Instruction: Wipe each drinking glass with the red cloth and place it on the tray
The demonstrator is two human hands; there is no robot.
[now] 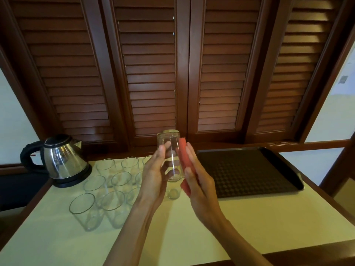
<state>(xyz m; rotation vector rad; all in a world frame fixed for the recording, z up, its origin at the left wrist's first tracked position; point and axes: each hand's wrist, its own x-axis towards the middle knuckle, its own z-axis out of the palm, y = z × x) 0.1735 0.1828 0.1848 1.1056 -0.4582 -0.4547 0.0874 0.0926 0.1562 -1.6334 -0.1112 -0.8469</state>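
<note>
I hold a clear drinking glass (171, 150) upside down above the table, between both hands. My left hand (154, 169) grips its left side. My right hand (197, 179) presses the folded red cloth (184, 160) flat against the glass's right side. Several more clear glasses (113, 191) stand upright in rows on the table to the left, and one (173, 192) stands just below my hands. The black tray (249, 169) lies to the right with nothing on its visible part.
A steel electric kettle (64, 160) stands at the back left of the cream tabletop (192, 237). Dark wooden louvred doors (153, 73) rise right behind the table. The table's wooden edge (307, 252) runs along the front right.
</note>
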